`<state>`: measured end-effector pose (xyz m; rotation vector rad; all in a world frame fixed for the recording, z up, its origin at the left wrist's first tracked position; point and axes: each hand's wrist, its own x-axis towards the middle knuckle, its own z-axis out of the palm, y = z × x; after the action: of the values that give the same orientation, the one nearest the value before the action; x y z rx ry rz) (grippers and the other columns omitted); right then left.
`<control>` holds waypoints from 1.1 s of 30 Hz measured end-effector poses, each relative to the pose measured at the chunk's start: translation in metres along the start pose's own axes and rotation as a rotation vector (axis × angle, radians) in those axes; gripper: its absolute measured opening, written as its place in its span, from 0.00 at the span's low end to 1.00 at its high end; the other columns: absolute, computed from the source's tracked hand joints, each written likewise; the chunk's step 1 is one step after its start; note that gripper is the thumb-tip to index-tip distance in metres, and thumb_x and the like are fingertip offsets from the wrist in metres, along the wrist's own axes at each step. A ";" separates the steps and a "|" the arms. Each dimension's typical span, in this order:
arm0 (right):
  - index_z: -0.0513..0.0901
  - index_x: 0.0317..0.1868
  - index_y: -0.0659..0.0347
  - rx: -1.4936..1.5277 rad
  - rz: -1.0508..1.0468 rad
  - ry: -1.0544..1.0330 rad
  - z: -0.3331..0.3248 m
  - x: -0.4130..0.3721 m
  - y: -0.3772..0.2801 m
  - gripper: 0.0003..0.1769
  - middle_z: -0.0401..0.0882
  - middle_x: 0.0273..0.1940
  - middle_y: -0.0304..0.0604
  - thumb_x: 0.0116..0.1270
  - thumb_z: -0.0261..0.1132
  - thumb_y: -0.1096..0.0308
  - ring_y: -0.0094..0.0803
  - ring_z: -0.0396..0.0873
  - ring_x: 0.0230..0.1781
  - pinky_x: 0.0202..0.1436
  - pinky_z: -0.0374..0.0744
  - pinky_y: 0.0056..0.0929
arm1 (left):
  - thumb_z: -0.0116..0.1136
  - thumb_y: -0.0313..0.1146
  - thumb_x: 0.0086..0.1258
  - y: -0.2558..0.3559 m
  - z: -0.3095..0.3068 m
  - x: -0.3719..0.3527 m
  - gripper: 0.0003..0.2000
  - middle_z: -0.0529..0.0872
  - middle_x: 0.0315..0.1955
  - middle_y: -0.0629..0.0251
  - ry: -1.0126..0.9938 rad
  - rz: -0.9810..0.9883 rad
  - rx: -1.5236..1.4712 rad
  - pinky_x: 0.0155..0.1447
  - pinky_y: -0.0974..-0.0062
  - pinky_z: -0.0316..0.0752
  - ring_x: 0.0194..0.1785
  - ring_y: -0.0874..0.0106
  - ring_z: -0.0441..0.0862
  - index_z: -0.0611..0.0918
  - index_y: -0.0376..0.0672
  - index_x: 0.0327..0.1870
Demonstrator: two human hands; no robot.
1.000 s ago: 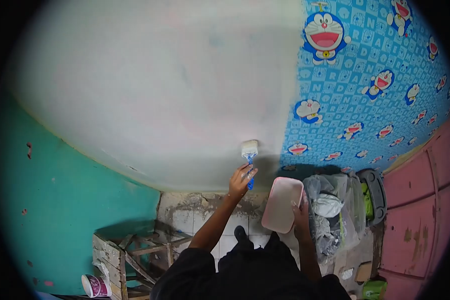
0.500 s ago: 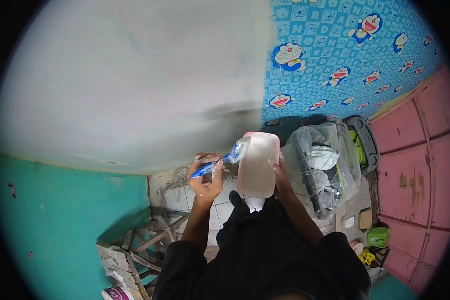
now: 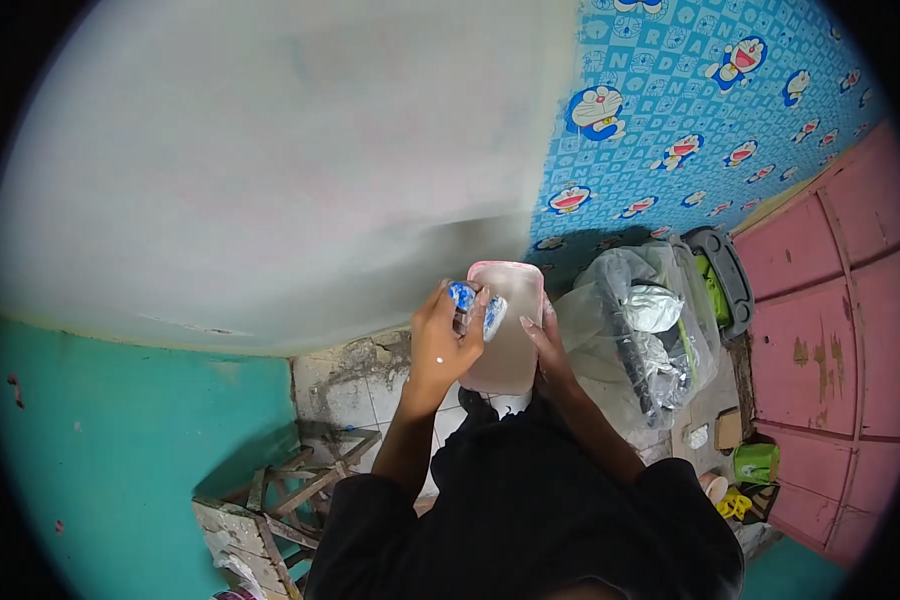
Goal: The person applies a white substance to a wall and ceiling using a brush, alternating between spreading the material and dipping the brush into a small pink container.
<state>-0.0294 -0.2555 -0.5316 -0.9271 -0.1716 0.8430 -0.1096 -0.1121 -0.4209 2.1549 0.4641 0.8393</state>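
1. The tub [image 3: 515, 365], a pink-rimmed, rounded rectangle with a pale inside, is held in front of the person's dark clothing, its open side facing the camera.
2. The right hand [image 3: 550, 348] is at the tub's right side; its grip is closed on that wall, with the thumb along the rim and most of the other fingers hidden.
3. The left hand [image 3: 446, 342] is at the tub's left side; its grip is pinched around the brush [image 3: 461, 296], fingers curled and partly covering it. A white spot marks the back of this hand.
4. The blue and whitish brush lies partly over the tub's left part; whether its bristles touch the inside, I cannot tell.
5. Beyond the tub and to its left spreads the whitish wall [image 3: 300, 170]; beyond it and to its right is the blue wallpaper [image 3: 650, 110] with cartoon figures.
6. Right of the tub sits a clear plastic bag [image 3: 585, 335] with silvery bundles, and past that a grey plastic piece [image 3: 730, 285] and the pink panels [image 3: 805, 340].
7. Well left of the tub is the teal wall [image 3: 100, 430]; nearer the person on that side stands a worn wooden frame [image 3: 245, 535].
8. Pale floor tiles [image 3: 348, 400] show below the tub.
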 end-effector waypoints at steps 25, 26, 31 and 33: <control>0.46 0.79 0.60 0.148 -0.116 0.103 0.013 -0.011 -0.008 0.38 0.56 0.74 0.47 0.76 0.56 0.67 0.35 0.60 0.73 0.73 0.63 0.35 | 0.57 0.36 0.77 -0.019 -0.020 -0.039 0.11 0.85 0.37 0.67 0.284 -0.494 -0.525 0.37 0.79 0.78 0.37 0.79 0.82 0.82 0.36 0.46; 0.46 0.79 0.60 0.147 -0.135 0.107 0.011 -0.013 -0.014 0.38 0.56 0.74 0.47 0.76 0.56 0.67 0.35 0.60 0.73 0.73 0.63 0.35 | 0.57 0.36 0.77 -0.026 -0.018 -0.048 0.11 0.85 0.37 0.67 0.286 -0.551 -0.600 0.37 0.79 0.79 0.38 0.78 0.83 0.82 0.36 0.47; 0.46 0.79 0.60 0.127 -0.237 0.127 -0.011 -0.008 -0.025 0.37 0.57 0.73 0.49 0.77 0.55 0.67 0.35 0.61 0.72 0.72 0.64 0.36 | 0.56 0.37 0.77 -0.024 -0.019 -0.074 0.16 0.87 0.42 0.60 0.177 -0.749 -0.858 0.40 0.75 0.83 0.43 0.70 0.87 0.79 0.33 0.55; 0.46 0.79 0.59 0.077 -0.264 0.127 -0.019 -0.005 -0.031 0.36 0.58 0.73 0.49 0.77 0.54 0.67 0.35 0.62 0.71 0.72 0.65 0.36 | 0.57 0.36 0.76 -0.019 -0.021 -0.078 0.18 0.87 0.43 0.57 0.118 -0.767 -0.864 0.40 0.75 0.84 0.43 0.69 0.88 0.79 0.31 0.58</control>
<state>-0.0062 -0.2803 -0.5187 -0.8612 -0.1466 0.5413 -0.1812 -0.1328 -0.4574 1.0100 0.7474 0.5592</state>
